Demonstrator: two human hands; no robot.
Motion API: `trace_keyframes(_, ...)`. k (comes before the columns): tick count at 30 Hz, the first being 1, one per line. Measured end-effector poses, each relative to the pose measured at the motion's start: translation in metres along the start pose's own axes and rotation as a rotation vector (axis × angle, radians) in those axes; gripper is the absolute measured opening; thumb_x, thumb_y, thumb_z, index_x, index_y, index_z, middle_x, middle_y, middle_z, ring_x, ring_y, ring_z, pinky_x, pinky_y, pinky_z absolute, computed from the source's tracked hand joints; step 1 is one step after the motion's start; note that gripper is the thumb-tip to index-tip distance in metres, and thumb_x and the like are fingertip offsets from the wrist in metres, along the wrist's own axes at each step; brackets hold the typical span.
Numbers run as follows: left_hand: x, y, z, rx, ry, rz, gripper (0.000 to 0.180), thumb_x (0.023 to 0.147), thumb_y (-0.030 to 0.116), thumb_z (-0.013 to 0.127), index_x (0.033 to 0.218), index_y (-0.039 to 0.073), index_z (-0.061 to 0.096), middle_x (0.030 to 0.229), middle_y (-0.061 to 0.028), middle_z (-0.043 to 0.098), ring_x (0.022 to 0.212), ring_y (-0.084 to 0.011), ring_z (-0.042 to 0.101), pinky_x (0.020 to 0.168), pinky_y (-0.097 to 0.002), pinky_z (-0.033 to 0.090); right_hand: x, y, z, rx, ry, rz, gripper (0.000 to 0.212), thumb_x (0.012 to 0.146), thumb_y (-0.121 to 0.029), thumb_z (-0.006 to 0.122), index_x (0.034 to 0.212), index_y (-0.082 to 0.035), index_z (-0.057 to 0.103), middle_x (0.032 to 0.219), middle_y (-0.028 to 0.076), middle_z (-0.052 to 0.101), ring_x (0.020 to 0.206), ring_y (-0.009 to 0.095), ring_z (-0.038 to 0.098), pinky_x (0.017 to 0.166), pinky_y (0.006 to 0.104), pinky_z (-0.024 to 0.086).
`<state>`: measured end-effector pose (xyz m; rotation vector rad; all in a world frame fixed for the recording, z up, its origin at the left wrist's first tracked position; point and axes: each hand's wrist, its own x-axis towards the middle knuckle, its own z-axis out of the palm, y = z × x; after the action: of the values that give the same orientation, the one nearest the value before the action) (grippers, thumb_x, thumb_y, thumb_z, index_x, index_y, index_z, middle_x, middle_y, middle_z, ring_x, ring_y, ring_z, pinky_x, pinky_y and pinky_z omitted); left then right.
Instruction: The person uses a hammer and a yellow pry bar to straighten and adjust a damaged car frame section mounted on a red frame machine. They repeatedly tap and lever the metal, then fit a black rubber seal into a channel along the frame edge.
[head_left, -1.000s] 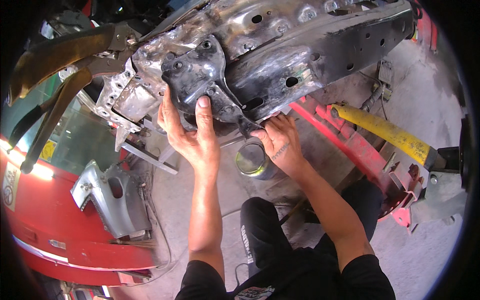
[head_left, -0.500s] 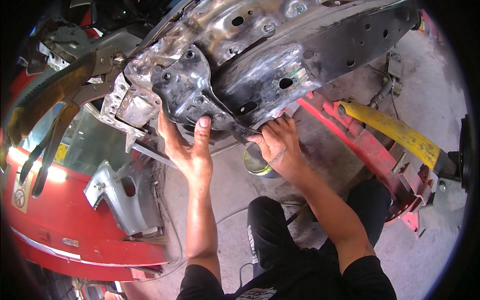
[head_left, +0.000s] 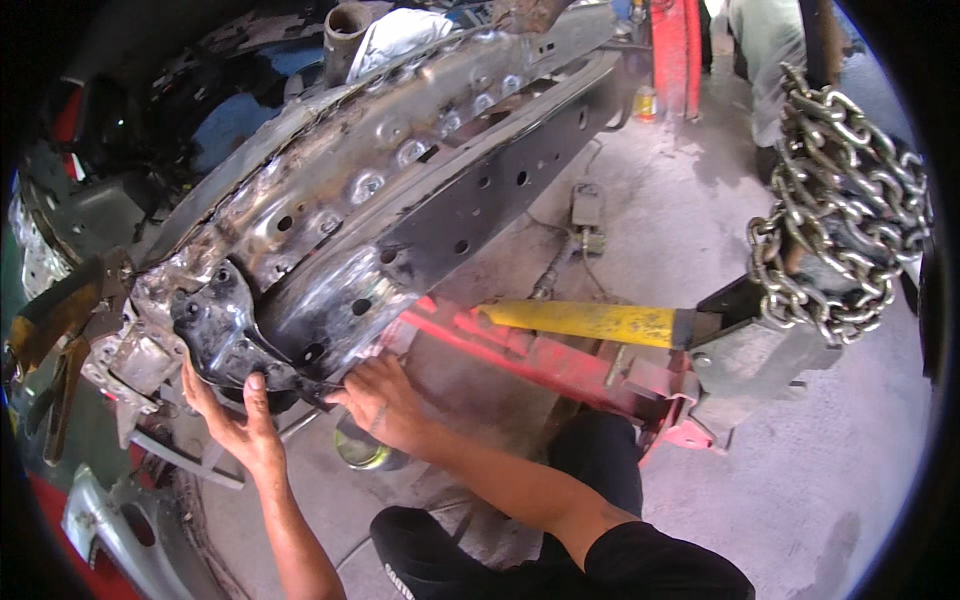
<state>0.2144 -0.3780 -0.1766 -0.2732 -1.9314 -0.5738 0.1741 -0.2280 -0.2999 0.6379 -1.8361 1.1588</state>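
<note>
A black stamped-metal bracket (head_left: 222, 325) with several holes lies against the end of a long black frame rail (head_left: 440, 255). My left hand (head_left: 245, 430) grips the bracket's lower edge, thumb in front and fingers passing behind it. At the bracket's lower right tip, my right hand (head_left: 388, 402) is closed with fingers bent around the edge; the fingertips are partly hidden. Beside the bracket, brownish locking clamps (head_left: 70, 330) bite on the bare, weld-marked metal panel (head_left: 300, 200) that runs along the rail.
A red steel beam (head_left: 540, 360) and a yellow bar (head_left: 590, 318) stand right of my hands. A heavy chain (head_left: 840, 200) hangs at the far right, near a person's pale trouser leg (head_left: 765, 60). Below lie an open tin (head_left: 362, 448) and a silver car panel (head_left: 120, 530).
My view has swung right, so the bracket and both hands appear farther left and lower. The chain and the other person's leg have come into view. Both hands stay on the bracket.
</note>
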Motion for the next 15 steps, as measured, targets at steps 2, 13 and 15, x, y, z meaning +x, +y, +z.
trace_keyframes(2, 0.001, 0.013, 0.013, -0.171, 0.053, -0.002, 0.079, 0.095, 0.026, 0.073, 0.157, -0.002, 0.033, 0.161, -0.0183, 0.035, 0.149, -0.0288, 0.032, 0.123, -0.0425, 0.021, 0.002, 0.005, -0.003, -0.001, -0.026, 0.010, 0.027, 0.091, -0.028, 0.070, 0.080, -0.004, 0.063, 0.082, 0.014, 0.065, 0.084, 0.031, 0.061, 0.084, 0.0435, 0.043)
trace_keyframes(13, -0.007, 0.005, 0.019, -0.221, 0.118, 0.002, 0.073, 0.102, 0.027, 0.064, 0.158, -0.002, 0.030, 0.162, -0.0193, 0.033, 0.147, -0.0290, 0.034, 0.122, -0.0432, 0.024, -0.009, 0.000, 0.005, -0.015, -0.162, 0.084, 0.024, 0.088, -0.025, 0.073, 0.092, -0.003, 0.064, 0.095, 0.012, 0.066, 0.094, 0.032, 0.061, 0.087, 0.0456, 0.042)
trace_keyframes(15, -0.008, 0.009, 0.018, -0.227, 0.130, -0.014, 0.070, 0.102, 0.025, 0.064, 0.158, -0.001, 0.031, 0.162, -0.0189, 0.034, 0.146, -0.0285, 0.035, 0.121, -0.0425, 0.025, -0.011, -0.002, 0.006, -0.008, -0.148, 0.074, 0.024, 0.088, -0.025, 0.073, 0.094, -0.003, 0.065, 0.096, 0.012, 0.066, 0.095, 0.032, 0.061, 0.087, 0.0453, 0.042)
